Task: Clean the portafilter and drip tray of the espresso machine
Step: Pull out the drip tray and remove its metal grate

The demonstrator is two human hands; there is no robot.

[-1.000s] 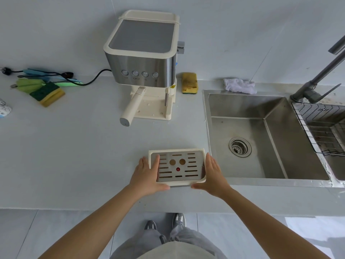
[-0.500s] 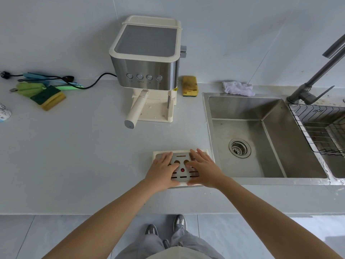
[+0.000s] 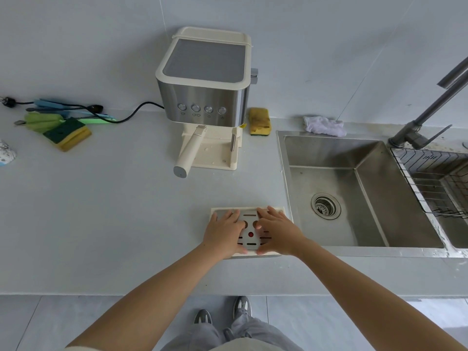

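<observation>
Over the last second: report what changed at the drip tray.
The left hand and right hand let go of the sides of the drip tray and moved inward, fingers now flat on its metal grate. The tray stayed on the counter beside the sink; the portafilter stayed in the machine.

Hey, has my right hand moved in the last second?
Yes. The right hand has shifted left, away from the sink rim, going from the right side of the drip tray onto its slotted top.
</observation>
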